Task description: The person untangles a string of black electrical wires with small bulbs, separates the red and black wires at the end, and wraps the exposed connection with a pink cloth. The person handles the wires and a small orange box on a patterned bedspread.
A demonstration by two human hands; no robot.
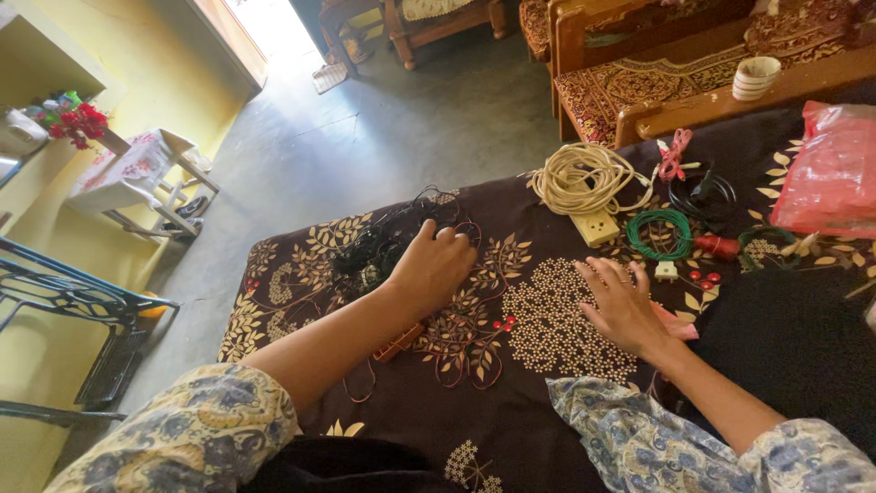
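Head view, looking down over a tabletop (547,438) covered with a dark brown cloth printed with cream leaves and red berries.

Left hand (431,267): resting on the cloth near the far left corner, fingers curled down into a tangle of thin black wires (383,245); the grip is part closed over the strands, though whether it truly pinches any strand cannot be told; thin dark wire loops trail from the tangle toward the near edge; a small brown ridged piece (399,342) lies just beside the forearm.

Right hand (622,306): flat on the cloth toward the middle, palm down, fingers spread; grip fully open, holding nothing; a pink scrap (680,327) shows at its outer edge, touching or just under the palm.

Beyond the right hand, toward the far edge: coil of cream cable (584,178) with a cream socket block (598,225) at its near side; coil of green wire (659,233) with a small white plug (667,270) just beside it; black cable loop (701,194); small pink-and-white bundle (673,153); red piece (718,246); second dark green coil (762,245).

Far right corner: red plastic bag (832,173), lying partly over the cloth.

Off the tabletop: white ribbed cup (756,78) on a wooden sofa arm; grey floor at left.
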